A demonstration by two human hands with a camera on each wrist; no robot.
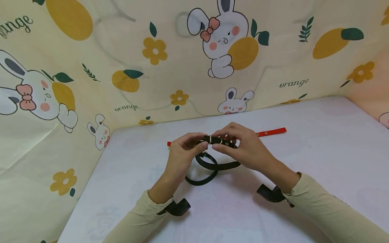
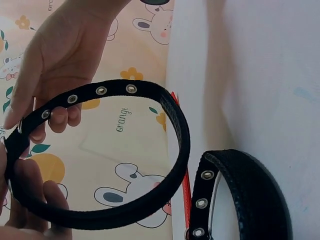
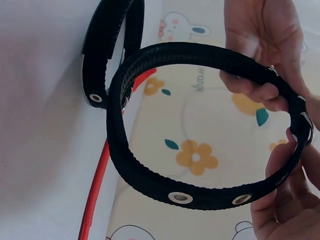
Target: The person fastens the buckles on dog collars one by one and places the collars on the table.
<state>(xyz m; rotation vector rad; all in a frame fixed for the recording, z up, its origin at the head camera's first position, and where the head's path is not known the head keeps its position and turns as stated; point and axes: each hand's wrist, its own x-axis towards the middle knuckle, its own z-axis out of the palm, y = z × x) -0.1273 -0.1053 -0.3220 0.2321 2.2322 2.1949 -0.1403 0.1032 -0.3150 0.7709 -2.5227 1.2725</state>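
A black collar with metal-ringed holes (image 1: 225, 166) is fastened into a loop and raised above the table between both hands. My left hand (image 1: 180, 153) pinches the band beside its metal buckle (image 1: 210, 139), thumb in front. On the other side of the buckle, my right hand (image 1: 250, 148) pinches the holed end of the band between thumb and fingers. In the left wrist view the collar (image 2: 182, 142) forms a wide ring, with fingers around the buckle. A second black collar (image 1: 199, 183), also looped, stands on the table just behind and below the held one.
Behind the hands a red strap with metal-ringed holes (image 1: 275, 132) lies across the white table (image 1: 136, 189), partly hidden by the hands. A cream cloth backdrop (image 1: 188, 74) printed with rabbits and oranges rises at the table's back and left. Black wrist mounts (image 1: 179, 207) hang below both sleeves.
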